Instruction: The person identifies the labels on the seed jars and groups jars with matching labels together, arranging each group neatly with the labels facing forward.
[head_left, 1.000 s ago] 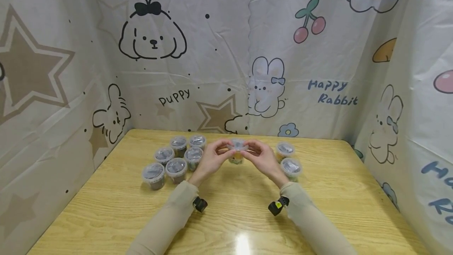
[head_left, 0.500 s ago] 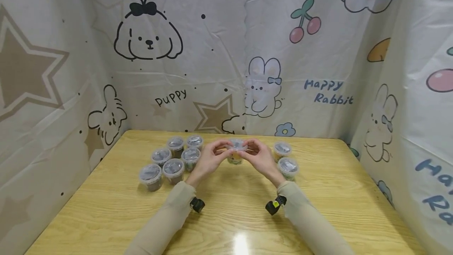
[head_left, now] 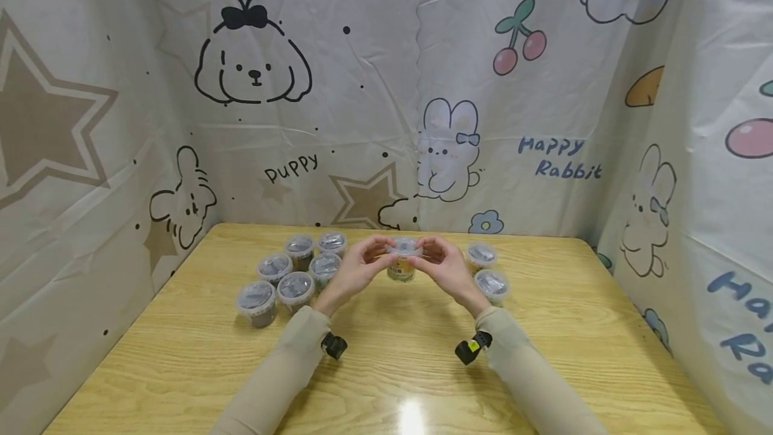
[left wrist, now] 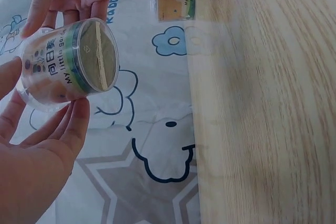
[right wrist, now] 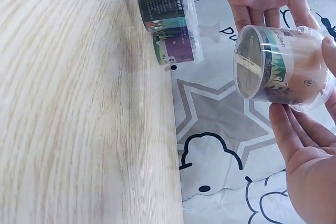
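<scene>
A clear plastic tub (head_left: 401, 267) with a lid and a printed label is held up over the far middle of the table. My left hand (head_left: 364, 266) grips its left side near the lid. On the opposite side my right hand (head_left: 443, 267) holds it the same way, thumb toward me. In the left wrist view the tub (left wrist: 68, 64) shows its label, with "My little garden" partly readable, and a dark base. From the right wrist the tub (right wrist: 283, 69) shows its base and a small bee print. Its underside is visible, apart from the table.
Several lidded tubs with dark contents, one of them the front tub (head_left: 258, 302), stand grouped at the left. Two more, a rear tub (head_left: 482, 255) and a nearer tub (head_left: 492, 285), stand right. A printed curtain (head_left: 362, 86) encloses the wooden table (head_left: 386, 368).
The head view has shifted slightly. Both hands keep their grip on the tub at nearly the same place, and more of its label now shows below the thumbs.
</scene>
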